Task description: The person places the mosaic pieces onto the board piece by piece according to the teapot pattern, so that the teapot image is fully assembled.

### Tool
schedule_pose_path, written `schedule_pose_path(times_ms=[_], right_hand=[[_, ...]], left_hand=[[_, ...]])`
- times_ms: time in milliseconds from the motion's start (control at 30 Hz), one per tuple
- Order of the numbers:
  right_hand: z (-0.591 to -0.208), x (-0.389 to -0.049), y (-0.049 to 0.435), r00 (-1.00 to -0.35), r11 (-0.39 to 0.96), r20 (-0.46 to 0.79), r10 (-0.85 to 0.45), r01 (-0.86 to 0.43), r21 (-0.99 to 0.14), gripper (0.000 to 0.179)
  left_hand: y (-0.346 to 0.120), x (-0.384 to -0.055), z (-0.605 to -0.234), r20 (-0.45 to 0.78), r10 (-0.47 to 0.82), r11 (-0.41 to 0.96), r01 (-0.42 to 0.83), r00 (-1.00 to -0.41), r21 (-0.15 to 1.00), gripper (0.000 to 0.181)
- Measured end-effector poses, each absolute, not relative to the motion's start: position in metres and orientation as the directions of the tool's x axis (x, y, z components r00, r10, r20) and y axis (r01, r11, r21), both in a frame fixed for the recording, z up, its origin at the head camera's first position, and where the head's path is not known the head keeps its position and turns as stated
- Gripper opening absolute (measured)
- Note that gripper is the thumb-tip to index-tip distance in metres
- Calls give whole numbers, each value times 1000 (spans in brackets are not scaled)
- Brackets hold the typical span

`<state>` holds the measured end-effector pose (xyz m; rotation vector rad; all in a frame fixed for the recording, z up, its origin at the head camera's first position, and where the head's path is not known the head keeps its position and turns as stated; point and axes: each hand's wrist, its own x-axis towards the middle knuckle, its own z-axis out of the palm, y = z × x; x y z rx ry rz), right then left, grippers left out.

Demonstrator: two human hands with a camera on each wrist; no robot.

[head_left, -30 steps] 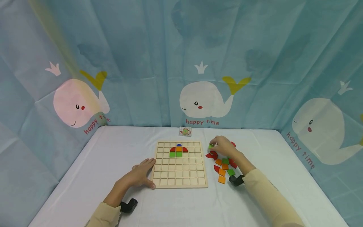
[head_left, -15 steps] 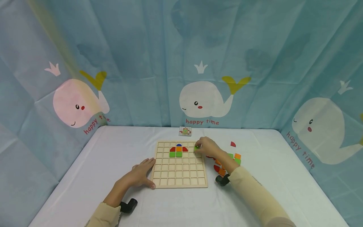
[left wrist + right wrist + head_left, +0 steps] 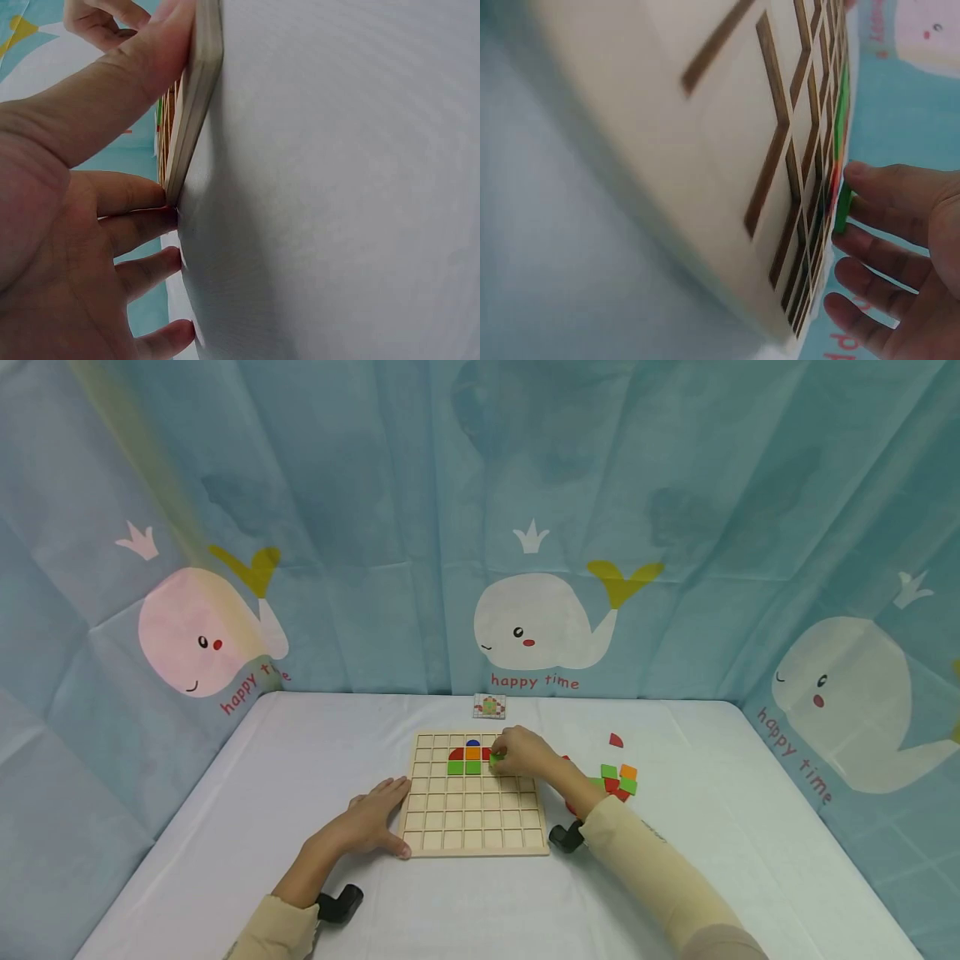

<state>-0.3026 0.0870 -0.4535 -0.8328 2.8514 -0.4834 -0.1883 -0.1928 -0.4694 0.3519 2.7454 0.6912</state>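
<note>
A wooden grid board lies on the white table. Near its far side sit a blue half-round tile, an orange square flanked by red quarter-rounds, and two green squares below. My right hand pinches another green square tile by thumb and fingertips, close over the board right of the placed greens; it partly covers the right red piece. My left hand rests at the board's left edge, fingers extended and thumb against its near corner.
Right of the board lie loose green, orange and red tiles, partly hidden by the right forearm. A lone red quarter-round is farther back. A small pattern card lies behind the board, before a blue whale-print curtain.
My right hand has carried the green square tile left from the loose pile, over the board's right side, to beside the placed tiles. The left hand has stayed at the board's edge.
</note>
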Motion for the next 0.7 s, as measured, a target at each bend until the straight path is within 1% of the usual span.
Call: schedule_pose_path(times_ms=[267, 700], right_hand=[[-457, -302, 77, -816, 795, -70, -574, -535, -286, 23], [-457, -300, 75, -807, 785, -70, -586, -544, -297, 19]], left_hand=[[-192, -190, -470, -218, 296, 856, 157, -930, 492, 114], [-192, -188, -468, -215, 294, 854, 155, -931, 497, 114]])
